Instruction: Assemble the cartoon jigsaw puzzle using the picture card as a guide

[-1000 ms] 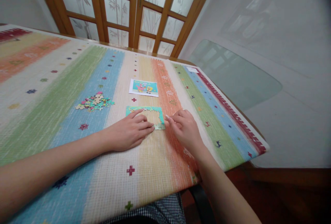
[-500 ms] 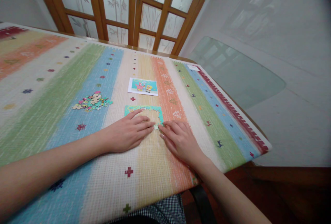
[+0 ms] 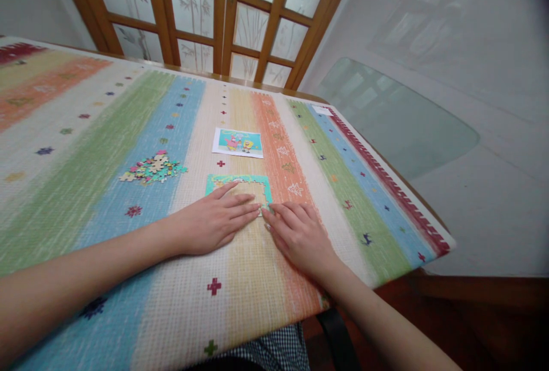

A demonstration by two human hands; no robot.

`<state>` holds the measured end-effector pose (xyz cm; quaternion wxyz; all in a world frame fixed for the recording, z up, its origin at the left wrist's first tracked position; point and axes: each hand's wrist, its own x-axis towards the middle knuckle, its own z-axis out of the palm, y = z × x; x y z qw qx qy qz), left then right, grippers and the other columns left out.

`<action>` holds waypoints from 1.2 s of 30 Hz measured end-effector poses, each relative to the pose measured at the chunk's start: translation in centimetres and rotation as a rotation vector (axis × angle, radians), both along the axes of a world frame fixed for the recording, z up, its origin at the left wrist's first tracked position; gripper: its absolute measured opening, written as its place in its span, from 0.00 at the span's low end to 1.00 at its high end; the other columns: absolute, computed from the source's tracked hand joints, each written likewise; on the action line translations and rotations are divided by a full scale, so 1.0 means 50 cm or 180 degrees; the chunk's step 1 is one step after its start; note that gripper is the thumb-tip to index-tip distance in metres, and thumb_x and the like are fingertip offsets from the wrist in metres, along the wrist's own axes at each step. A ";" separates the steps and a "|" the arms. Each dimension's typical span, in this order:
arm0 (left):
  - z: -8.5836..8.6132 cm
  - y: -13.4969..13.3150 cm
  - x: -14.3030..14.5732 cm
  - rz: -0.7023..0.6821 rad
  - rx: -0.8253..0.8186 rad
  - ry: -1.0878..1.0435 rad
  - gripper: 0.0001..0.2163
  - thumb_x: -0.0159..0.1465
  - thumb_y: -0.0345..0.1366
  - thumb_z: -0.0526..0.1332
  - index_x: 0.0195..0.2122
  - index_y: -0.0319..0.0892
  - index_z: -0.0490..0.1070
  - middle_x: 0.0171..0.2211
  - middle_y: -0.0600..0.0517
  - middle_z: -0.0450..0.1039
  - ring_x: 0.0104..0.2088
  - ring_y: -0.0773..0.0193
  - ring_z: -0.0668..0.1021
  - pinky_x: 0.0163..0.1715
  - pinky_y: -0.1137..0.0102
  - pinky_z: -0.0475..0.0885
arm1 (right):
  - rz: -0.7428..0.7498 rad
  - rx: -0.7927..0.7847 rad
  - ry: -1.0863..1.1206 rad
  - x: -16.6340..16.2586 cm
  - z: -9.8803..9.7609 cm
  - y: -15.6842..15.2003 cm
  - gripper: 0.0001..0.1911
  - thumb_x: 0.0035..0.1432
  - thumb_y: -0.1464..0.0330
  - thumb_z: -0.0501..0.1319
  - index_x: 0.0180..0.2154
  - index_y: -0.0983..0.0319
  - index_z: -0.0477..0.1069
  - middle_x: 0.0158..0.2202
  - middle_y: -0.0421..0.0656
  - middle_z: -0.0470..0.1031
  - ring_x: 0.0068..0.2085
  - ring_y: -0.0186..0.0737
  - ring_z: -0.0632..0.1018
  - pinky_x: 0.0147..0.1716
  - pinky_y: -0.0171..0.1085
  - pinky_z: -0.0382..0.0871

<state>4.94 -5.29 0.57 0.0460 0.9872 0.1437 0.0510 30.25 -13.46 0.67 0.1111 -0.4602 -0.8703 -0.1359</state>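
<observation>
A small teal jigsaw frame lies on the striped mat, only its border assembled. My left hand lies flat over the frame's near left part, fingers stretched out. My right hand rests flat beside it, its fingertips pressing on the frame's near right corner. The two hands almost touch at the fingertips. A heap of loose puzzle pieces sits to the left on the blue stripe. A printed cartoon reference picture lies just beyond the frame.
The striped mat covers the whole tabletop, and its right edge with a red border runs diagonally. Wooden doors with frosted glass stand behind the table. A glass tabletop lies on the floor to the right.
My right hand has uncurled and slid left, from hovering at the frame's right corner to lying flat with its fingertips on that corner. The left hand has hardly moved.
</observation>
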 end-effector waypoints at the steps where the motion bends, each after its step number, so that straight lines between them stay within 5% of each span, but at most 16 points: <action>1: 0.000 0.000 0.000 0.0008 -0.0009 0.0006 0.23 0.75 0.40 0.48 0.71 0.43 0.55 0.70 0.52 0.56 0.71 0.58 0.56 0.70 0.57 0.27 | 0.0003 -0.0013 0.0021 0.000 -0.002 0.000 0.15 0.70 0.68 0.56 0.55 0.61 0.74 0.51 0.47 0.79 0.50 0.48 0.73 0.50 0.48 0.61; 28: 0.003 -0.009 0.015 0.0063 0.0220 -0.0241 0.20 0.73 0.38 0.51 0.65 0.43 0.64 0.64 0.49 0.68 0.67 0.56 0.64 0.71 0.54 0.36 | 0.0012 -0.0146 0.0564 0.004 -0.001 -0.005 0.15 0.65 0.74 0.57 0.51 0.66 0.76 0.51 0.48 0.80 0.51 0.49 0.75 0.50 0.49 0.66; 36: -0.002 -0.010 0.011 0.0117 0.0260 -0.0295 0.21 0.72 0.38 0.53 0.65 0.42 0.63 0.67 0.48 0.63 0.69 0.53 0.61 0.71 0.53 0.40 | 0.0026 -0.0272 0.0706 -0.004 0.004 0.004 0.12 0.66 0.73 0.56 0.47 0.63 0.77 0.47 0.49 0.80 0.49 0.49 0.75 0.48 0.49 0.68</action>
